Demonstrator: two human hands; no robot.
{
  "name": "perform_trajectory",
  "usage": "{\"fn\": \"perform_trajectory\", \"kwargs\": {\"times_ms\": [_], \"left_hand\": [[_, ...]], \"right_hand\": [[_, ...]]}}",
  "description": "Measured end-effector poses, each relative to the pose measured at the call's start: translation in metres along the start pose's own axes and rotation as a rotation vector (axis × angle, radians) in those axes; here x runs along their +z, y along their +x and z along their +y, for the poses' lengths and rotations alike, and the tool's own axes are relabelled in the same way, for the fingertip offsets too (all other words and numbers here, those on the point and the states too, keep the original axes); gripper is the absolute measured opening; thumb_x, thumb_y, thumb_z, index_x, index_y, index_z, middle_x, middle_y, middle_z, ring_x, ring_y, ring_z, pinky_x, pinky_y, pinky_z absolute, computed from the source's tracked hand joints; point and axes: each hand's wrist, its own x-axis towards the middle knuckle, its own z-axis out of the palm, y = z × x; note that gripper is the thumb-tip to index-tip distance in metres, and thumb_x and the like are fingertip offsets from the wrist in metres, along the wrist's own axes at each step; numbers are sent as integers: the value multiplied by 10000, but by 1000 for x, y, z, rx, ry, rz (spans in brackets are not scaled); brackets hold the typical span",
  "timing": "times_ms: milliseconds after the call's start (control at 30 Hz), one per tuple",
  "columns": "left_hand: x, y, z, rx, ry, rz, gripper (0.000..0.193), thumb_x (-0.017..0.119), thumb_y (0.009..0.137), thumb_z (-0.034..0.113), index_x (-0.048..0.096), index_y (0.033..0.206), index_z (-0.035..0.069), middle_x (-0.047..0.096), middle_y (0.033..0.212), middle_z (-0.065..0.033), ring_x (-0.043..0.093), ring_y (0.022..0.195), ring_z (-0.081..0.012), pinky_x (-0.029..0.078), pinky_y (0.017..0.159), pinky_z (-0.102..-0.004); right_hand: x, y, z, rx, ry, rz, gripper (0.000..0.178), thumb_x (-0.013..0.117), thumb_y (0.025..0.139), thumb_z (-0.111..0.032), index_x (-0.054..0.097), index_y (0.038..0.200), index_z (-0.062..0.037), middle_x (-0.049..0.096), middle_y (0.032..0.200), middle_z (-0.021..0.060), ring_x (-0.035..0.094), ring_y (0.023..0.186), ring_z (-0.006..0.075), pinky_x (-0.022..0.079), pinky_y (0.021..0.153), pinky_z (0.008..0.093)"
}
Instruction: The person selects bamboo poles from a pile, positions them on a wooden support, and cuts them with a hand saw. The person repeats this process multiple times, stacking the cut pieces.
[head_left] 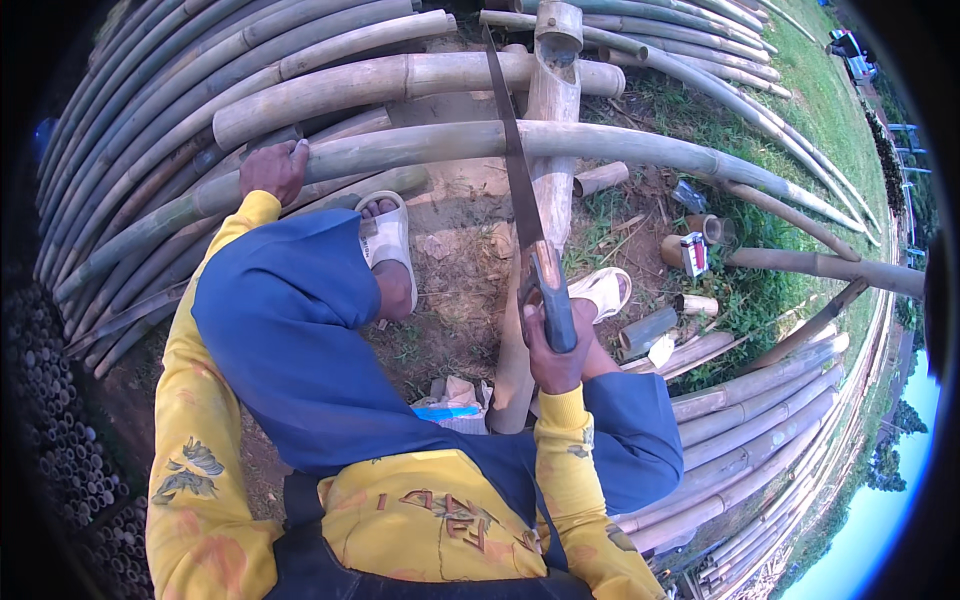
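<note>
A long bamboo pole (420, 143) lies crosswise in front of me. My left hand (275, 170) is closed over its left part, near my raised left knee. In my right hand (557, 352), the fingers wrap round the dark, worn handle of a handsaw (524, 195). Its long, narrow blade points away from me and crosses the pole just left of a thick, pale bamboo support (552, 95). Whether the teeth have cut into the pole, I cannot tell. Behind the pole, a thicker bamboo length (350, 88) lies nearly parallel to it.
Stacked bamboo poles (120, 150) fill the left side, and more poles (750, 450) lie at the lower right. Short bamboo offcuts (648, 332) and a small red-and-white box (693, 254) are beyond my right foot. A blue-and-white packet (450, 412) lies between my legs.
</note>
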Motion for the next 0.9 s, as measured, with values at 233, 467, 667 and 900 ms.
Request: {"fn": "perform_trajectory", "kwargs": {"times_ms": [233,467,667,900], "left_hand": [[2,-3,2,-26,3,-4,546,382,1015,490,756,1106,103,731,996,-232,689,971,-420,520,898,-517],[1,-1,4,-45,-1,15,539,381,1015,484,747,1112,100,727,1008,-228,677,981,-427,508,901,-528],[1,2,-6,9,13,1,526,372,1024,472,745,1062,104,734,991,-206,676,964,-421,502,909,-518],[-5,-9,2,-29,24,2,511,383,1029,449,740,1043,84,735,995,-196,680,979,-385,483,940,-480]], "right_hand": [[1,-71,-18,-50,-11,70,231,726,910,-30,669,1129,20,681,871,46,590,767,91,495,730,254],[-3,4,-16,-2,25,7,124,714,918,-46,674,1014,22,681,857,37,583,723,93,494,675,268],[11,-37,-13,-81,65,63,205,733,910,-46,662,1092,16,643,841,11,531,734,58,464,670,229],[10,-14,-15,13,70,17,172,729,917,-64,663,1053,18,628,791,3,535,731,55,466,657,251]]}}
